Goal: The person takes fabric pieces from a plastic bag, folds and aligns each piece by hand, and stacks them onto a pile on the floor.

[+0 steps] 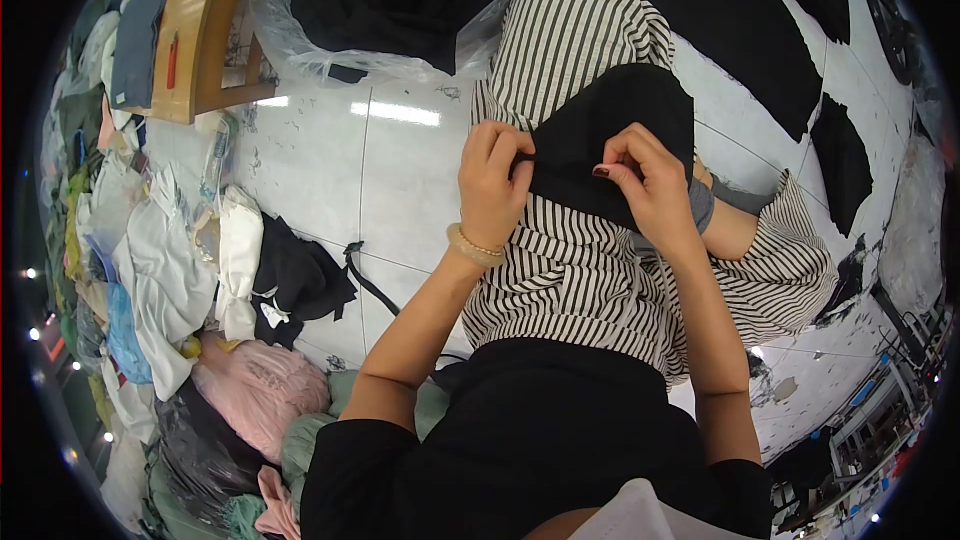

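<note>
A piece of black fabric [590,115] lies across my lap, over the striped trousers [570,30]. My left hand [493,175] is closed in a pinch on the fabric's left edge. Above its right part, my right hand [648,180] has thumb and forefinger curled together. Whatever those fingertips hold, if anything, is too small to make out. A beaded bracelet [474,246] circles my left wrist.
Black cloth in a clear plastic bag [300,55] stands ahead. Large black fabric pieces [720,20] lie on the tiles at the right. Piled clothes and bags [265,390] fill the left side, below a wooden table [205,30] with a red-handled tool [172,62].
</note>
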Demonstrator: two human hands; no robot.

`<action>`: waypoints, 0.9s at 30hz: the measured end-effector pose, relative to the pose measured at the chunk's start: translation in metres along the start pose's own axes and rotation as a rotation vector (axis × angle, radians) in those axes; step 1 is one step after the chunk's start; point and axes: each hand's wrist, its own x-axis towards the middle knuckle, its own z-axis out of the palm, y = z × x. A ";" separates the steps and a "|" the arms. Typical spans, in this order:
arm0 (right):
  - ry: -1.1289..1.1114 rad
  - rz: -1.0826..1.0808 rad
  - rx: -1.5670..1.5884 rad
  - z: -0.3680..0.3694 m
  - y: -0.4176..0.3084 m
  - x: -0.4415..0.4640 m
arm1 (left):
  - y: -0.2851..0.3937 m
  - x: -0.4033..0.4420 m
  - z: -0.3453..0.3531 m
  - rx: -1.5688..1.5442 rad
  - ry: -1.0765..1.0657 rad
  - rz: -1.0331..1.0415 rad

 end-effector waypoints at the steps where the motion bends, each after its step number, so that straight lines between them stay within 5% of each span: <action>1: 0.002 -0.001 0.003 -0.001 -0.001 0.003 | 0.001 0.002 -0.004 0.002 -0.001 0.002; 9: 0.024 -0.160 0.023 0.007 -0.027 0.043 | 0.020 0.022 -0.025 -0.052 -0.206 -0.002; 18: 0.307 -0.243 -0.134 0.006 -0.026 0.074 | 0.019 0.022 -0.015 -0.211 -0.078 -0.230; 27: 0.147 -0.263 -0.066 0.015 -0.020 0.040 | 0.023 0.020 -0.015 -0.224 -0.078 -0.315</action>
